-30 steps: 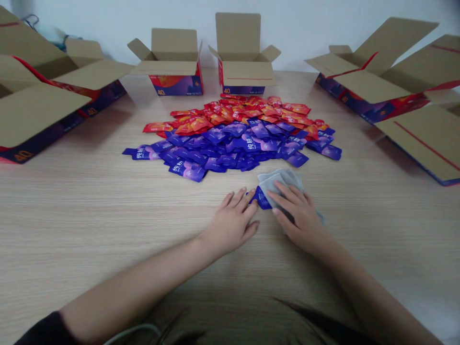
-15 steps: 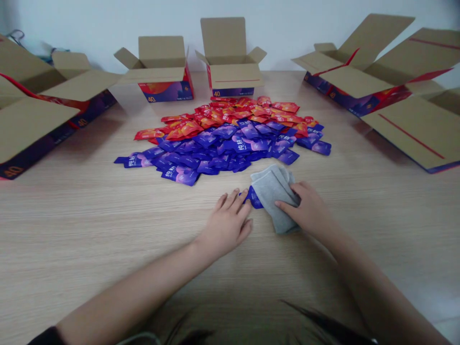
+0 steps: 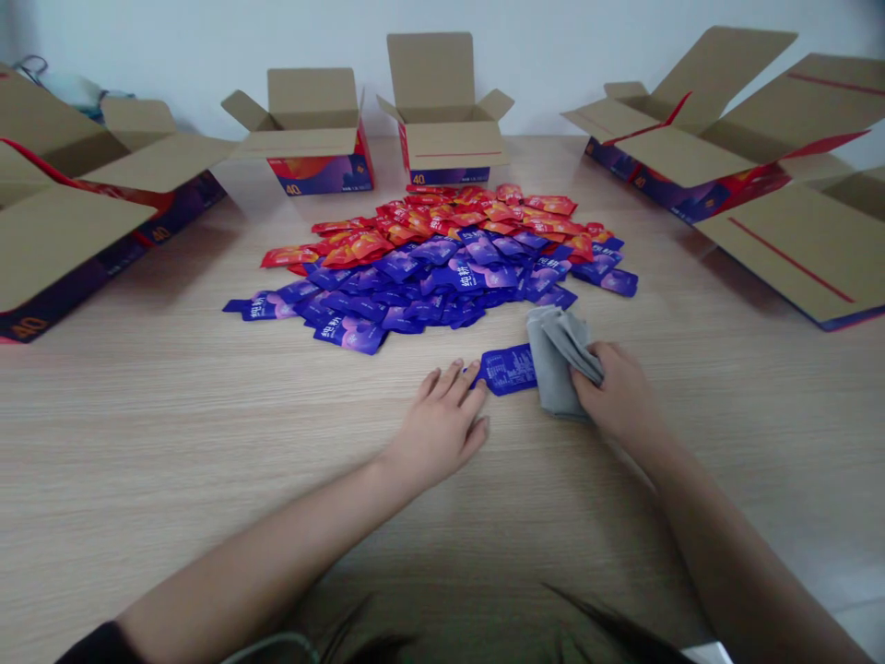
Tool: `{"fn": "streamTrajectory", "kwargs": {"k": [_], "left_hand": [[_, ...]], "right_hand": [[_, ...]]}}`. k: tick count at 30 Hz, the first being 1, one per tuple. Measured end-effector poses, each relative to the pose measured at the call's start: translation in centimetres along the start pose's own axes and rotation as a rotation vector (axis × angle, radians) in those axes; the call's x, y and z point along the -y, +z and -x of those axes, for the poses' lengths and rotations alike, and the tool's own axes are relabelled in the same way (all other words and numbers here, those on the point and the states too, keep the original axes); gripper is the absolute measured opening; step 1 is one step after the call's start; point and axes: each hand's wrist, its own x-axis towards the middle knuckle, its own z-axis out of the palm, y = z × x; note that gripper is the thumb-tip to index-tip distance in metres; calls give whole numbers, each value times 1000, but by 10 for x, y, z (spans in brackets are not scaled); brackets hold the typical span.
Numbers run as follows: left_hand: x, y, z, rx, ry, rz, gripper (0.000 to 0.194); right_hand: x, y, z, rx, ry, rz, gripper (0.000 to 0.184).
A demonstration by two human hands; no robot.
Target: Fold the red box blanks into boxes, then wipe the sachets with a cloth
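A folded grey cloth (image 3: 557,360) is gripped at its right side by my right hand (image 3: 619,392), thumb and fingers closed on it. Under its left edge lies one blue sachet (image 3: 508,369), printed with small white text, flat on the table. My left hand (image 3: 442,420) rests with fingers stretched out, the fingertips on the sachet's narrow left end. The cloth covers the sachet's right end. Just beyond the hands is a pile of blue sachets (image 3: 429,286), with red sachets (image 3: 442,217) heaped behind them.
Open cardboard boxes stand around the pile: one box (image 3: 318,171) and another (image 3: 449,148) at the back, several to the right, such as this box (image 3: 774,263), and more at the left, including this box (image 3: 76,244). The wooden table (image 3: 172,433) lies beneath everything.
My right hand has gone from lying flat on the cloth to grasping its side. The cloth has shifted right, uncovering more of the blue sachet. My left hand stays on the sachet's end.
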Motion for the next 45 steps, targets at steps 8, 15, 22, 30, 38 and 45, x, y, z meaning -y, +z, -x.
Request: {"fn": "streamTrajectory", "kwargs": {"k": [8,15,22,30,38,45], "left_hand": [[1,-1,0,0,0,-2,46],[0,-1,0,1,-8,-3,47],[1,0,0,-5,-1,-10,46],[1,1,0,-24,4,6,46],[-1,-1,0,-33,4,1,44],[0,-2,-1,-21,14,27,45]], "right_hand": [[-28,-7,-12,68,-19,-50,13],[2,-26,0,-392,-106,27,62],[24,3,23,-12,-314,169,63],[-2,-12,6,-48,-110,109,58],[84,13,34,20,-436,119,63],[86,44,38,122,-500,249,57]]}}
